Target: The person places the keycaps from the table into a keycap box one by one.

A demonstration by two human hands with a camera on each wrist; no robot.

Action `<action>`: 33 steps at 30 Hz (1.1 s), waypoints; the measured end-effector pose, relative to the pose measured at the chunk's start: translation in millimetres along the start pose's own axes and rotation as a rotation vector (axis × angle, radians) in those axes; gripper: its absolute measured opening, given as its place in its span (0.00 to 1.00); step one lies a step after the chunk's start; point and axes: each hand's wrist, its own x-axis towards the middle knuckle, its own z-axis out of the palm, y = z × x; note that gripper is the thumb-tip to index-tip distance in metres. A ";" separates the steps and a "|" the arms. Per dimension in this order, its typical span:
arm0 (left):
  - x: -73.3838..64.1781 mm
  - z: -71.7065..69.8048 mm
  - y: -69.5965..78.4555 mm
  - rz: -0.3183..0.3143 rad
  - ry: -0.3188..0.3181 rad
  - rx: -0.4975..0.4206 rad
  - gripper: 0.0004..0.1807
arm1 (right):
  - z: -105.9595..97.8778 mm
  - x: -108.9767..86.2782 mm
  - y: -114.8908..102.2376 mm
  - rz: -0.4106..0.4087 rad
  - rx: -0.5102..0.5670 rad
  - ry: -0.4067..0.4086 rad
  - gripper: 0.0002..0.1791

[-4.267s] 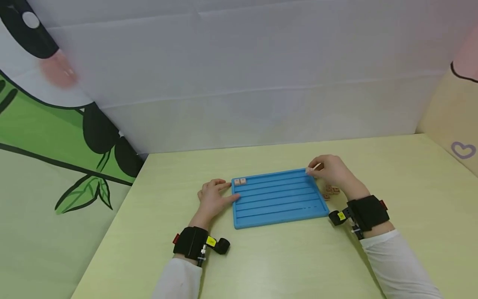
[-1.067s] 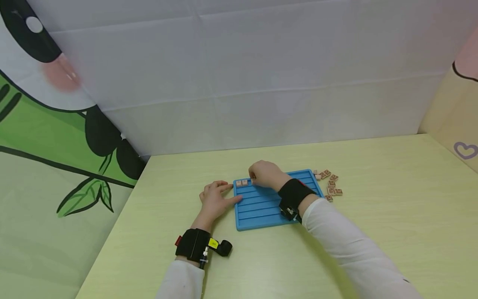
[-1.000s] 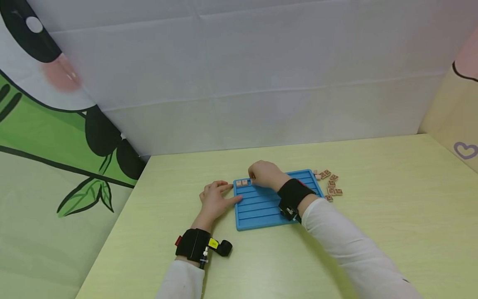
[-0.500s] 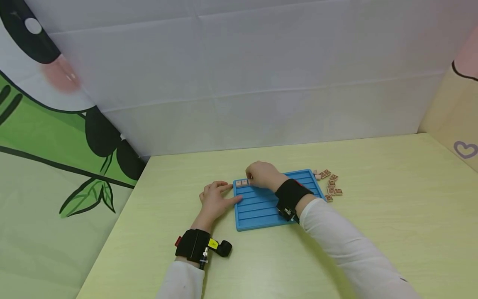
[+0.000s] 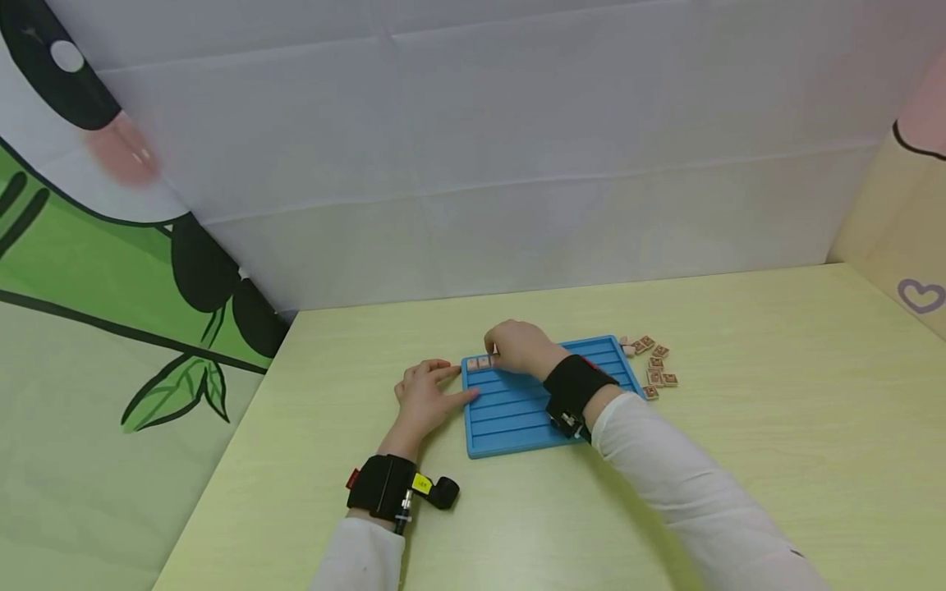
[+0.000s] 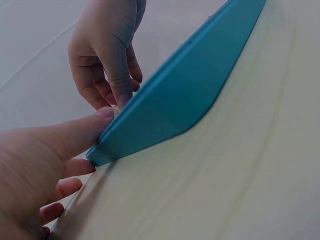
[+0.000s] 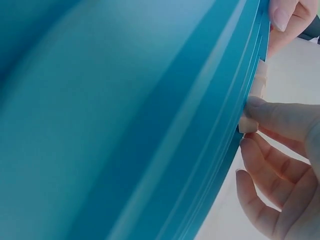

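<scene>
A blue ridged tray [image 5: 510, 419] lies on the table. Small wooden tiles [image 5: 477, 363] stand in a row in its far left groove, some partly covered by fingers. My right hand [image 5: 523, 346] reaches across the tray and pinches a small tile [image 7: 248, 125] at the right end of that row, thumb on its near face. My left hand [image 5: 424, 398] steadies the tray's left edge, fingers fairly straight. Its thumb [image 6: 82, 131] presses on the rim, while the other fingers lie outside the edge.
Several loose wooden tiles [image 5: 655, 376], most with dark markings, lie scattered just right of the tray. The pale yellow table [image 5: 776, 410] extends around it, backed by a white cloth wall [image 5: 517, 164]. Printed panels stand at left and right.
Since the oldest frame, my right hand has carried a tile from the tray's right corner to the row at far left, then shifted slightly left. My left hand stays put.
</scene>
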 end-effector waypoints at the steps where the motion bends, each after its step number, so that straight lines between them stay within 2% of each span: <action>1: -0.2 0.0 -0.2 0.000 0.000 -0.001 0.32 | -0.1 -0.9 -0.7 -0.003 -0.001 0.006 0.08; 12: -2.5 0.1 -1.3 -0.001 -0.003 0.001 0.32 | -7.7 -14.4 5.5 -0.004 -0.017 0.008 0.12; 19: -2.9 -0.8 -1.8 -0.009 -0.001 0.006 0.32 | -18.3 -28.3 14.0 -0.043 -0.013 0.036 0.14; 26: -2.6 0.0 -3.6 -0.010 -0.004 0.012 0.32 | -20.7 -46.9 13.9 -0.044 0.067 0.041 0.14; 33: -1.3 -1.5 -0.7 -0.001 -0.009 -0.001 0.32 | -20.3 -69.8 23.2 -0.084 0.161 0.090 0.14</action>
